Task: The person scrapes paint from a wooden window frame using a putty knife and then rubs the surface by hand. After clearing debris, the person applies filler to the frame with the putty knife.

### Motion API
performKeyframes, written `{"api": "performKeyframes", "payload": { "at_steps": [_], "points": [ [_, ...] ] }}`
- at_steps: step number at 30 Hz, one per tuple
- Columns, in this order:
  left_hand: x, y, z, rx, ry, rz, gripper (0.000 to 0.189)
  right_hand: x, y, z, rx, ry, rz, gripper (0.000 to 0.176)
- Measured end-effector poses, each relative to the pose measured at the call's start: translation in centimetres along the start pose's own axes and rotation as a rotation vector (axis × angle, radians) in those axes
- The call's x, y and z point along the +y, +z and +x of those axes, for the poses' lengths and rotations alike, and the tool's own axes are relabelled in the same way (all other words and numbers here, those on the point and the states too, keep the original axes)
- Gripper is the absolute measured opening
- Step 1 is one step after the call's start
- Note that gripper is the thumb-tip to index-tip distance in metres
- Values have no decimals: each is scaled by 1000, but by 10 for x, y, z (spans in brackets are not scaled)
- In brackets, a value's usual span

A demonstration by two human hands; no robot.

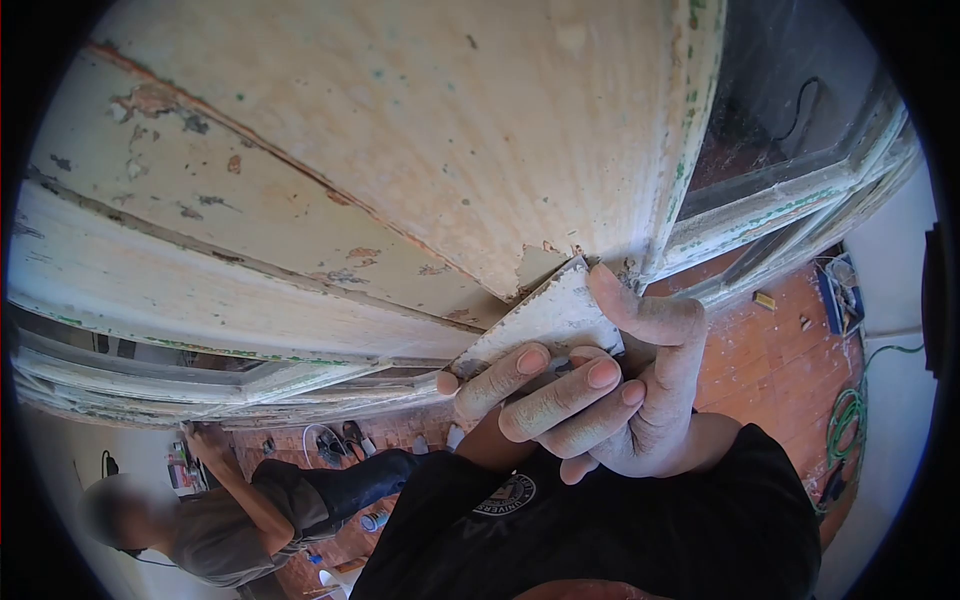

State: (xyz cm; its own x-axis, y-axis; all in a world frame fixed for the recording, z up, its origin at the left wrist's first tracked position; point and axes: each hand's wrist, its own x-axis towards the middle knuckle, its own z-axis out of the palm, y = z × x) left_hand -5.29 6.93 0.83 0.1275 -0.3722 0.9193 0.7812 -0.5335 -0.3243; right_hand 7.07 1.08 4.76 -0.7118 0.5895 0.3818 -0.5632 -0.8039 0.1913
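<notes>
My right hand [620, 390] is closed on a flat, white-crusted scraper [545, 325], thumb at its upper corner and fingers curled over its near side. Its long straight edge lies against a cream wooden door [400, 130], beside a bare spot where paint has come off. Of my left hand [447, 383] only a fingertip shows, pressed at the scraper's lower left corner; the remainder is hidden behind my right hand. Pale dust coats my right fingers. Old paint is chipped along the door's panel grooves.
Glass panes [770, 110] in flaking frames adjoin the door. At lower left a co-worker [230, 530] reaches a hand to the woodwork. A blue tray of tools [840, 293], a yellow block [764, 300] and a coiled green hose [846, 425] lie on the tiled floor [740, 370].
</notes>
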Motion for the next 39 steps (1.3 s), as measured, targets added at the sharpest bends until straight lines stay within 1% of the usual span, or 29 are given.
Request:
{"api": "performKeyframes", "payload": {
  "at_steps": [2, 12, 14, 15, 17, 18, 20, 21, 23, 31, 33, 35, 36, 37, 38, 39],
  "points": [
    [-1, 1, 0, 11, 8, -8, 29, 5, 20, -3, 171, -43, -16, 67],
    [-1, 8, -1, 55, 12, -39, 29, 7, 17, 4, 147, -66, -39, 68],
    [0, 6, -1, 53, 9, -36, 29, 5, 19, 7, 170, -29, 18, 89],
    [0, 6, -1, 54, 8, -35, 29, 5, 20, 7, 172, -27, 17, 89],
    [0, 5, -2, 55, 7, -34, 29, 7, 20, 7, 207, -82, -12, 66],
    [1, 5, -2, 57, 7, -35, 29, 6, 14, 7, 208, -81, -13, 66],
    [0, 7, -2, 66, 9, -40, 29, 1, -7, 6, 160, 17, 92, 66],
    [0, 7, -2, 70, 9, -43, 29, 1, -11, 6, 160, 16, 89, 66],
    [1, 8, -3, 74, 10, -48, 29, 2, -15, 7, 146, 77, 229, 66],
    [1, 3, -4, 68, 20, -41, 29, 2, -12, 6, 169, 87, 247, 67],
    [0, 6, -3, 82, 27, -42, 29, 1, -1, 8, 168, 90, 236, 67],
    [2, 4, -5, 77, 23, -42, 30, 8, 19, 9, 228, -93, -58, 71],
    [3, 1, -6, 67, 20, -42, 30, 4, 1, 11, 234, -93, -47, 71],
    [4, 0, -7, 64, 20, -44, 30, -5, -29, 14, 18, 120, 156, 71],
    [4, 1, -6, 67, 22, -47, 30, -10, -40, 19, -205, 332, 352, 75],
    [3, 2, -5, 71, 26, -51, 30, -8, -36, 14, -208, 332, 348, 75]
  ]
}}
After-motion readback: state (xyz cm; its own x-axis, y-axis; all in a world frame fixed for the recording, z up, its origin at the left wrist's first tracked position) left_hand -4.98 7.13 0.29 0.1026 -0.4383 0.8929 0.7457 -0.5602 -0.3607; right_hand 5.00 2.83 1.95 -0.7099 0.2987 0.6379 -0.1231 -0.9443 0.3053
